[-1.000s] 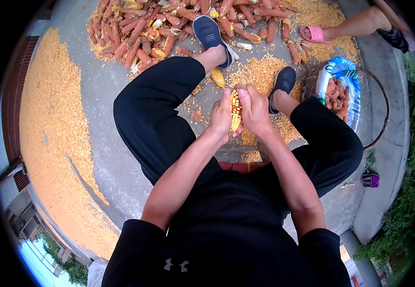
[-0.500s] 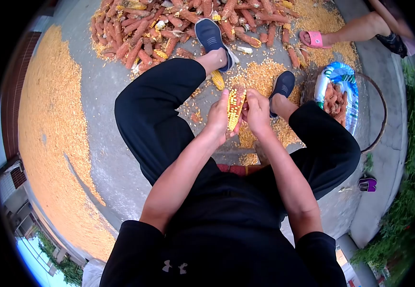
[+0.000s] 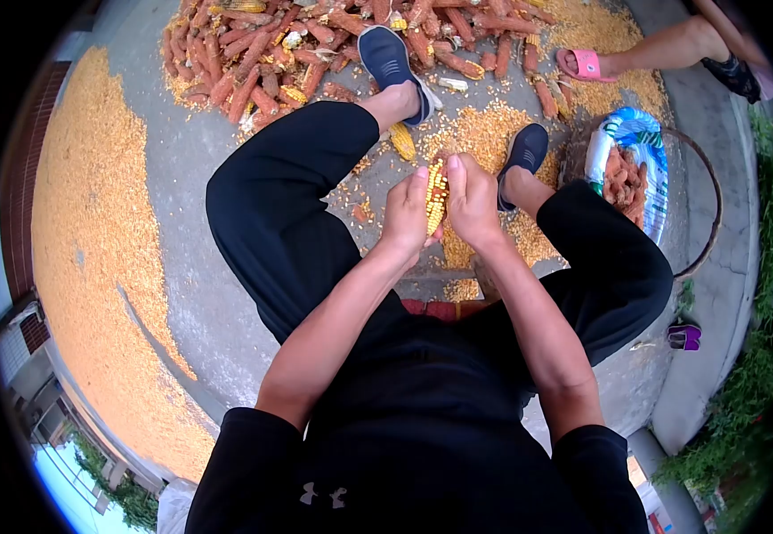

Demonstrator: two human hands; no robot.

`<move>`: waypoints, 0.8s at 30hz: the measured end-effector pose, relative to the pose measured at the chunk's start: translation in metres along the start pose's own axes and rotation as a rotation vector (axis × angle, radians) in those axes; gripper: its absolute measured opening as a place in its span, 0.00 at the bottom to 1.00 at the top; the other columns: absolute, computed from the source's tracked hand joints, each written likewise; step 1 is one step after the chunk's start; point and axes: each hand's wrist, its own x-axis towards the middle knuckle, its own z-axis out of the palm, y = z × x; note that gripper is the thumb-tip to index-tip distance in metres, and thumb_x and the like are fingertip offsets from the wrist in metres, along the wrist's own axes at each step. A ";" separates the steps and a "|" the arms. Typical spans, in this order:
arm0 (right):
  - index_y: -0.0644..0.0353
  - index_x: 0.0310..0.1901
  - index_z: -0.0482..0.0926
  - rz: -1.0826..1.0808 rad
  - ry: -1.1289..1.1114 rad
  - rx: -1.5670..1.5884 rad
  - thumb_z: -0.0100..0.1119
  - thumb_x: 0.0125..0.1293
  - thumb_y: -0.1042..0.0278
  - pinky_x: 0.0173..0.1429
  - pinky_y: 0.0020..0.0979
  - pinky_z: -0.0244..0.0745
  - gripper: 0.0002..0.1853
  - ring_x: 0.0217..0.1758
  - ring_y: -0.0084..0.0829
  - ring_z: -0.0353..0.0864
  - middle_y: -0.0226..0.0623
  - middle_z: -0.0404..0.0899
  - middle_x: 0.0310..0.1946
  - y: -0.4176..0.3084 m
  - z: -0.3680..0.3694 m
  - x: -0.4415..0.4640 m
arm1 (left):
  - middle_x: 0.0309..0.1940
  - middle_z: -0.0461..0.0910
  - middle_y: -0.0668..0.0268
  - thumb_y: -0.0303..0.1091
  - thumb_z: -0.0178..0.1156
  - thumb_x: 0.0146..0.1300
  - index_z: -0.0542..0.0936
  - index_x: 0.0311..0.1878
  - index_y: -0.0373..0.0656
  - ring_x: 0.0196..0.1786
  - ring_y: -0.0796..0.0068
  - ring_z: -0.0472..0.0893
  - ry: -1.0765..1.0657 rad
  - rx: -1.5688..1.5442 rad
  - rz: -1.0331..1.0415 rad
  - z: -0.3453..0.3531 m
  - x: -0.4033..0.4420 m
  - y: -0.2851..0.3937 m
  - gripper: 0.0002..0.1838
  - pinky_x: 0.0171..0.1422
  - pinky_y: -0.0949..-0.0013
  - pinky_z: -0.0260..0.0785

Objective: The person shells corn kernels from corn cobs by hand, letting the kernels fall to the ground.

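Observation:
Between my knees I hold a partly shelled corn cob (image 3: 436,203) upright, with yellow kernels in rows and reddish gaps where kernels are gone. My left hand (image 3: 406,214) is closed around its left side, thumb near the top. Gripping it from the right, my right hand (image 3: 473,203) presses its thumb along the upper part. The fingers behind the cob are mostly hidden. Below my hands, loose corn kernels (image 3: 484,133) lie scattered on the concrete. Another yellow corn cob (image 3: 401,141) rests on the ground beside my left shoe (image 3: 390,67).
A heap of reddish bare cobs (image 3: 253,62) lies ahead. At right stands a handled basket (image 3: 602,147) with a blue-white liner and cobs inside. Another person's leg with a pink sandal (image 3: 587,64) extends from the upper right. Kernels (image 3: 101,258) cover the ground at left.
My right hand has shifted left and its thumb now lies over the cob's upper right side, covering more of it. Both hands still grip the cob.

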 end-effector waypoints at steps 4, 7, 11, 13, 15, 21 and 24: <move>0.68 0.38 0.80 0.120 0.002 0.162 0.48 0.79 0.54 0.39 0.42 0.74 0.22 0.32 0.45 0.83 0.52 0.81 0.27 0.010 0.003 -0.002 | 0.26 0.78 0.58 0.43 0.45 0.81 0.76 0.51 0.36 0.19 0.67 0.78 0.080 0.280 0.375 -0.008 0.018 -0.024 0.19 0.20 0.68 0.67; 0.69 0.38 0.80 0.267 -0.004 0.131 0.49 0.78 0.50 0.42 0.41 0.74 0.25 0.34 0.41 0.82 0.52 0.82 0.29 0.008 0.004 0.000 | 0.30 0.81 0.50 0.37 0.51 0.78 0.75 0.52 0.34 0.30 0.54 0.83 0.206 0.746 0.758 -0.003 0.011 -0.022 0.14 0.34 0.58 0.74; 0.69 0.37 0.80 0.222 0.054 0.090 0.48 0.79 0.51 0.40 0.42 0.74 0.26 0.32 0.43 0.82 0.52 0.82 0.28 0.004 0.001 -0.001 | 0.32 0.80 0.47 0.35 0.53 0.75 0.75 0.50 0.34 0.36 0.48 0.83 0.115 0.753 0.590 0.002 -0.004 -0.018 0.12 0.41 0.52 0.72; 0.69 0.37 0.80 0.194 0.050 0.087 0.47 0.80 0.52 0.39 0.42 0.74 0.25 0.32 0.45 0.82 0.53 0.81 0.28 0.006 0.003 -0.003 | 0.29 0.79 0.51 0.37 0.51 0.77 0.75 0.48 0.34 0.29 0.55 0.81 0.124 0.712 0.644 -0.001 0.003 -0.026 0.13 0.35 0.56 0.72; 0.68 0.37 0.80 0.094 0.074 0.037 0.47 0.80 0.55 0.38 0.43 0.74 0.23 0.31 0.49 0.82 0.53 0.81 0.28 0.014 0.007 -0.005 | 0.26 0.77 0.56 0.39 0.48 0.78 0.76 0.47 0.35 0.23 0.64 0.78 0.109 0.611 0.588 -0.006 0.014 -0.038 0.15 0.28 0.61 0.71; 0.66 0.37 0.78 -0.033 0.082 -0.040 0.48 0.80 0.60 0.34 0.48 0.74 0.18 0.29 0.56 0.82 0.53 0.80 0.25 0.024 0.011 -0.009 | 0.24 0.76 0.48 0.39 0.46 0.78 0.74 0.37 0.34 0.31 0.50 0.82 0.086 0.383 0.199 -0.001 0.002 -0.025 0.18 0.37 0.52 0.70; 0.66 0.38 0.79 -0.050 0.059 -0.105 0.48 0.80 0.60 0.35 0.46 0.74 0.18 0.29 0.52 0.82 0.52 0.80 0.25 0.030 0.011 -0.009 | 0.23 0.76 0.51 0.40 0.46 0.79 0.75 0.38 0.35 0.30 0.57 0.82 0.095 0.444 0.276 -0.007 0.013 -0.039 0.18 0.35 0.56 0.70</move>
